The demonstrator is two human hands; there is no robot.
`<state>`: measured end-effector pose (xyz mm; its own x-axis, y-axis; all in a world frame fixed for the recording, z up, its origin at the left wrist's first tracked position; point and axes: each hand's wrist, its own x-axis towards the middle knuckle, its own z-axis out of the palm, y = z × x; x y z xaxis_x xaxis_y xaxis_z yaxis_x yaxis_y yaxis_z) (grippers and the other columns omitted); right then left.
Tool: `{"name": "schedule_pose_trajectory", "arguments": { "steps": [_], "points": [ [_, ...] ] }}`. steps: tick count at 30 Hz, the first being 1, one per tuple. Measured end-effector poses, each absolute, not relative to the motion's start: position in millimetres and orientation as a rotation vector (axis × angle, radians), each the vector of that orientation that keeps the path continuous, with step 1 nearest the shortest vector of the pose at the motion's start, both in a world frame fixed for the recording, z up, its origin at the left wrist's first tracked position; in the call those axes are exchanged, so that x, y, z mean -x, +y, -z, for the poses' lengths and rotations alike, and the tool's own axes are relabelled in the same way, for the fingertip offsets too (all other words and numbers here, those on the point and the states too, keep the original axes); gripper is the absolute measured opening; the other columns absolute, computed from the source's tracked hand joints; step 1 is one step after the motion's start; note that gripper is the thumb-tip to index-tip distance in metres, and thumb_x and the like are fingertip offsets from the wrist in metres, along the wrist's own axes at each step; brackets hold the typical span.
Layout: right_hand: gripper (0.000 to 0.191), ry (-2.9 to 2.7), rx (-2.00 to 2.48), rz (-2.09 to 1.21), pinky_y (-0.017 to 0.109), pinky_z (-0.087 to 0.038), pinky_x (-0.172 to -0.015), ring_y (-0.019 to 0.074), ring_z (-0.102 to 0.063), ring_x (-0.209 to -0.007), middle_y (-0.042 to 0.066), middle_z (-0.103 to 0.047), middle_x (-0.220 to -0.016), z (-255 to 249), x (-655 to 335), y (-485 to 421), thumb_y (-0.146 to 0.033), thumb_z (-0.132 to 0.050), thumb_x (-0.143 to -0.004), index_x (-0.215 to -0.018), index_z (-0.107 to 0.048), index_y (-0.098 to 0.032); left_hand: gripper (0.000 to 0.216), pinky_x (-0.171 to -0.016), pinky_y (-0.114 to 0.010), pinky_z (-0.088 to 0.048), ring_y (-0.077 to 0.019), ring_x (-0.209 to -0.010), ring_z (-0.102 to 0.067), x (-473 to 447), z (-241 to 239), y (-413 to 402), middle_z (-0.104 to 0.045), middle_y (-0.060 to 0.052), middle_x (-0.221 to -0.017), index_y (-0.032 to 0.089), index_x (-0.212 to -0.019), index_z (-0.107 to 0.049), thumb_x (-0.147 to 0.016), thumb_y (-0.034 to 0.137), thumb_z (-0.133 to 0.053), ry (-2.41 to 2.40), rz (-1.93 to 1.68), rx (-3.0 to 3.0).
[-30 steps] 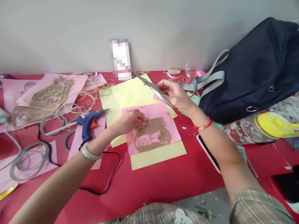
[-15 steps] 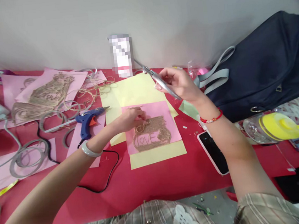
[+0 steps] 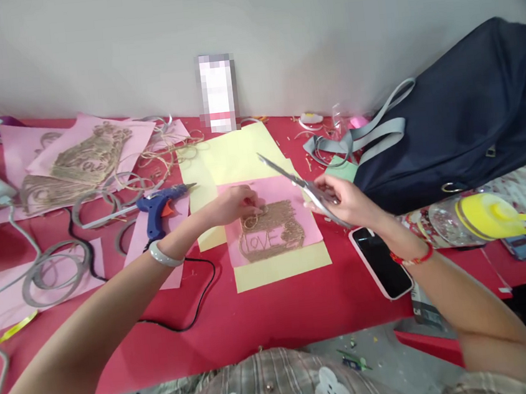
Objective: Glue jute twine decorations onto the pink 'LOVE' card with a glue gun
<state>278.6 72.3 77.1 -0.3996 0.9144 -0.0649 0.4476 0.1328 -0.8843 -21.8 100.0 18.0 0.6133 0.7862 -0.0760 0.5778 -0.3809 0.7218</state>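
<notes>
My left hand (image 3: 241, 204) is closed in a pinch at the upper left of a brown twine picture (image 3: 274, 236). A loop of twine (image 3: 251, 223) shows right under its fingertips. The picture has the word "LOVE" in twine and lies on a pink sheet (image 3: 309, 217), over yellow paper (image 3: 280, 273). My right hand (image 3: 341, 198) grips grey scissors (image 3: 319, 197) above the sheet's right edge, their blades pointing up and left. A blue glue gun (image 3: 154, 214) rests left of the pink sheet, beyond my left wrist.
Other twine pictures (image 3: 89, 155) on pink paper and rolls of tape (image 3: 55, 278) lie at the left. A phone (image 3: 218, 92) leans on the wall. Another phone (image 3: 383, 263), a yellow-lidded bottle (image 3: 488, 217) and a dark bag (image 3: 461, 113) are at the right. A black cable (image 3: 196, 320) curves across the table.
My right hand has come down and toward me with the scissors, from above the yellow paper to beside the pink sheet. My left hand stays pinched at the twine.
</notes>
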Motion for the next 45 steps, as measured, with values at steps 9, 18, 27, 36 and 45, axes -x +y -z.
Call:
{"name": "schedule_pose_trajectory", "arguments": {
  "steps": [9, 18, 27, 36, 45],
  "points": [
    [0.036, -2.309, 1.712, -0.723, 0.039, -0.046, -0.073, 0.0283, -0.065, -0.082, 0.008, -0.067, -0.089, -50.3, -301.1, -6.4, -0.054, -0.069, -0.085, -0.088, -0.047, -0.025, 0.020, -0.066, -0.023, -0.045, -0.0139, -0.072, -0.062, 23.4, -14.7, 111.9, -0.073, -0.004, -0.086, 0.016, -0.092, -0.078, -0.086, 0.033, -0.072, 1.009, -0.392, -2.099],
    [0.031, -2.457, 1.855, -0.397, 0.034, -0.042, -0.069, 0.0313, -0.070, -0.094, 0.011, -0.071, -0.102, -36.0, -261.5, -7.9, -0.047, -0.067, -0.088, -0.100, -0.057, -0.020, 0.009, -0.071, -0.024, -0.049, -0.0169, -0.080, -0.063, 19.3, -11.3, 106.4, -0.069, -0.007, -0.086, 0.016, -0.085, -0.078, -0.083, 0.025, -0.075, 1.024, -0.493, -2.152],
    [0.036, -2.452, 1.917, -0.453, 0.034, -0.042, -0.072, 0.0316, -0.073, -0.101, 0.011, -0.076, -0.111, -42.1, -241.9, 1.2, -0.050, -0.074, -0.087, -0.101, -0.063, -0.019, 0.006, -0.072, -0.025, -0.051, -0.0171, -0.079, -0.063, 18.1, -7.9, 106.7, -0.065, -0.006, -0.087, 0.017, -0.083, -0.078, -0.082, 0.023, -0.076, 1.025, -0.518, -2.173],
    [0.035, -2.418, 1.824, -0.473, 0.031, -0.034, -0.066, 0.0239, -0.068, -0.082, 0.006, -0.074, -0.090, -36.9, -241.4, 7.3, -0.053, -0.076, -0.083, -0.080, -0.060, -0.022, 0.003, -0.071, -0.024, -0.049, -0.0166, -0.078, -0.062, 17.9, -8.8, 104.0, -0.064, -0.005, -0.085, 0.016, -0.082, -0.076, -0.082, 0.020, -0.076, 1.042, -0.503, -2.165],
    [0.049, -2.421, 1.650, -0.520, 0.031, -0.028, -0.062, 0.0168, -0.054, -0.064, 0.003, -0.061, -0.068, -24.8, -247.5, 11.8, -0.059, -0.068, -0.085, -0.060, -0.047, -0.022, 0.002, -0.071, -0.025, -0.049, -0.0162, -0.077, -0.060, 16.4, -10.3, 103.5, -0.063, -0.005, -0.085, 0.015, -0.080, -0.074, -0.081, 0.015, -0.073, 1.031, -0.517, -2.178]
  ]
}}
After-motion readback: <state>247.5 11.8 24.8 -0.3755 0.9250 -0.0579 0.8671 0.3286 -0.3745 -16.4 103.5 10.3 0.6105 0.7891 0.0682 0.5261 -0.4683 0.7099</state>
